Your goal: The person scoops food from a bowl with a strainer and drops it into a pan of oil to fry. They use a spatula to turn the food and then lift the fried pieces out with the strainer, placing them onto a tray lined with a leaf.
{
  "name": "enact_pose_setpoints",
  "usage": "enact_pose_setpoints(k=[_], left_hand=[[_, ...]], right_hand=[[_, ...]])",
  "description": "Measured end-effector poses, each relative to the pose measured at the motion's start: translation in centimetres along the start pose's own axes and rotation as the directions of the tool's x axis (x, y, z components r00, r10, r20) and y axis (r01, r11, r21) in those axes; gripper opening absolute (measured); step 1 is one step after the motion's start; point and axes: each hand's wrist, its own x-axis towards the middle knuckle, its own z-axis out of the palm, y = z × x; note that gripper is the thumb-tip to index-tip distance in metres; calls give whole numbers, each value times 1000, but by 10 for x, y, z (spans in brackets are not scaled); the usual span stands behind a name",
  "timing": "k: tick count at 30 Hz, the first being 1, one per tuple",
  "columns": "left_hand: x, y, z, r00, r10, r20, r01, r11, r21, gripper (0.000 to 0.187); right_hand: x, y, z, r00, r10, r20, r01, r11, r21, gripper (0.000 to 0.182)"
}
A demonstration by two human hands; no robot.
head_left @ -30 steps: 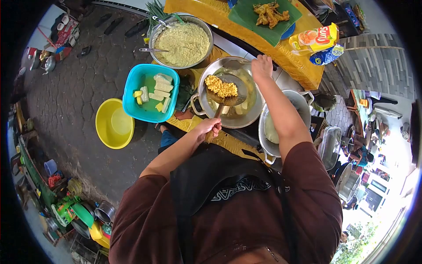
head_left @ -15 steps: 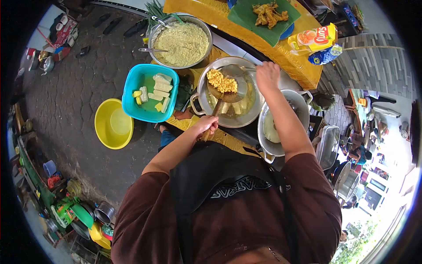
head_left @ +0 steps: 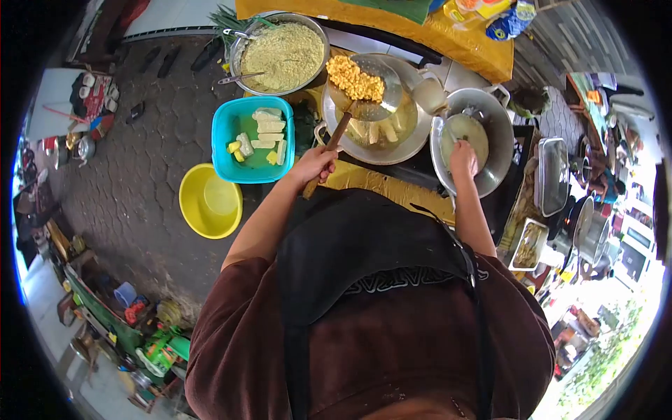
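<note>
My left hand (head_left: pixel 315 166) is closed round the wooden handle (head_left: pixel 337 133) of a skimmer. Its metal scoop (head_left: pixel 392 82) is raised over a wide frying pan (head_left: pixel 413 149), bearing a clump of golden corn fritters (head_left: pixel 355 78). Pale pieces (head_left: pixel 381 131) lie in the oil below. My right hand (head_left: pixel 463 161) reaches into a second metal pan (head_left: pixel 493 126) at the right, fingers together by a pale round surface (head_left: pixel 470 133); what they hold, if anything, is hidden. A rounded metal utensil (head_left: pixel 428 95) sits between the two pans.
A turquoise tub (head_left: pixel 222 140) with pale blocks and yellow pieces stands at the left, beside a yellow basin (head_left: pixel 210 203). Behind is a bowl of yellowish batter (head_left: pixel 283 59) with spoons. A gold-covered table (head_left: pixel 420 31) runs along the back; metal trays (head_left: pixel 553 175) are at the right.
My right hand has left the frying pan's far right side and come down into the right-hand pan. The skimmer stays in my left hand. The view has shifted, pushing the back table upward.
</note>
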Motion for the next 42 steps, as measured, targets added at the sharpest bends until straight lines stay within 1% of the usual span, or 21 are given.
enact_pose_setpoints(k=[1,2,4,6,7,8,11,13,16,22,23,26,28,29,31,32,34,35,38,40,42], left_hand=[[-8,10,-1,1000,6,-9,-6,999,51,21],[-16,21,-3,1000,12,-18,-11,995,102,21],[-27,34,-7,1000,4,-5,-3,988,157,22],[-36,48,-12,998,39,56,-47,990,132,22],[-41,54,-13,996,54,70,-62,991,115,22],[-45,60,-15,996,45,83,-56,989,134,22],[-58,83,-17,991,23,134,-45,986,163,23],[-65,95,-19,987,14,160,-43,983,178,23],[-76,109,-21,978,27,208,-68,979,192,22],[-90,137,-26,957,36,287,-91,979,182,23],[-93,141,-25,963,39,267,-90,979,184,23],[-96,152,-27,950,76,303,-140,971,194,24],[-102,159,-26,949,85,303,-153,966,208,24],[-103,162,-25,947,92,307,-160,966,205,24],[-104,165,-28,945,96,314,-165,965,203,24],[-103,167,-29,943,93,318,-166,964,210,24],[-102,168,-30,947,88,310,-162,962,222,25],[-98,167,-32,945,86,315,-163,961,226,25],[-83,155,-42,948,69,311,-149,959,241,24],[-74,148,-46,959,10,283,-81,967,241,24],[-65,139,-53,958,-2,285,-65,972,227,23]], right_hand=[[-6,3,16,997,-59,48,60,998,-28,27],[-11,5,36,998,-42,48,43,999,-19,27],[-29,4,73,971,-163,174,199,957,-212,28],[-60,-9,86,992,-27,123,9,989,146,25],[-70,-10,102,991,-125,57,112,975,193,24],[-83,-18,109,991,-134,-16,135,975,175,21],[-109,-36,118,997,-78,0,77,981,177,19],[-121,-45,122,997,-79,-7,79,989,128,20],[-132,-53,136,995,-80,-54,87,986,144,19],[-140,-72,160,999,30,28,-35,985,171,20],[-140,-74,168,999,38,29,-43,983,181,20],[-139,-78,189,998,62,18,-65,957,282,21],[-139,-83,195,985,104,138,-147,922,358,23],[-139,-85,193,985,111,134,-153,919,364,23],[-142,-89,191,948,170,271,-278,855,437,25],[-142,-90,194,947,175,269,-283,851,441,25],[-142,-88,200,958,122,259,-248,807,536,27],[-140,-85,207,958,128,257,-252,804,538,27],[-132,-80,221,958,33,286,-205,775,598,25],[-128,-77,222,874,27,485,-389,637,665,24],[-130,-77,209,874,28,485,-404,596,694,22]])
